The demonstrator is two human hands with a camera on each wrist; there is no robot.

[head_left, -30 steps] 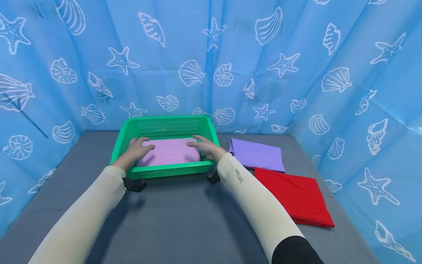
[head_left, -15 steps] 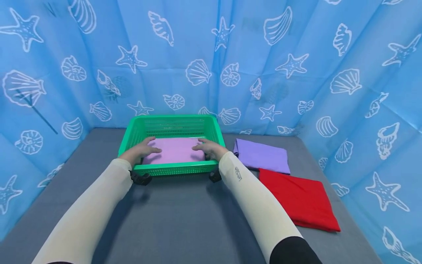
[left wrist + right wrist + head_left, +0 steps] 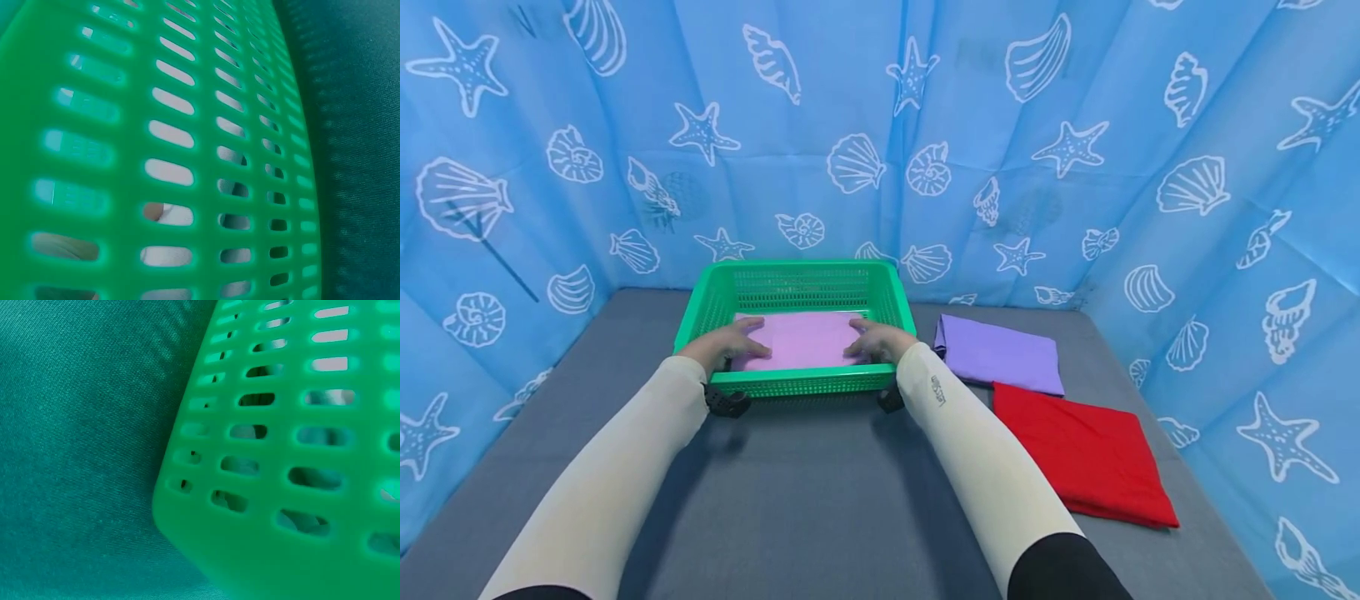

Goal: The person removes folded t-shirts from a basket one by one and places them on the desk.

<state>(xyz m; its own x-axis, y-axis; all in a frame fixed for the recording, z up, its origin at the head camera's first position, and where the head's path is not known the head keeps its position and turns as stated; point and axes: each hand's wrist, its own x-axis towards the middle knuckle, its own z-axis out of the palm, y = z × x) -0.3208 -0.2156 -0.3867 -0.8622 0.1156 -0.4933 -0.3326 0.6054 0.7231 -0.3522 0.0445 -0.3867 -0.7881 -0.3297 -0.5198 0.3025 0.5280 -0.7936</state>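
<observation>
A folded pink cloth (image 3: pixel 808 340) lies in the green plastic basket (image 3: pixel 805 382) near the back of the table. My left hand (image 3: pixel 727 343) reaches over the basket's front left corner, thumb and fingers spread apart at the cloth's left end. From the right, my right hand (image 3: pixel 880 340) reaches in likewise, its fingertips right at the cloth's other end. The lower fingers of both hands are hidden. In the left wrist view the slotted basket wall (image 3: pixel 131 144) fills most of the picture. Pale cloth shows through the slots of the basket (image 3: pixel 250 569) in the right wrist view.
Right of the basket lies a folded purple cloth (image 3: pixel 1003 354), with a folded red cloth (image 3: pixel 1082 454) nearer the front, partly behind the right sleeve (image 3: pixel 970 450). A blue curtain (image 3: pixel 880 108) with shell prints hangs behind the grey table (image 3: pixel 805 500).
Both hands have come down deeper into the basket, onto the two ends of the pink cloth. The head view has turned slightly left, so the scene sits further right.
</observation>
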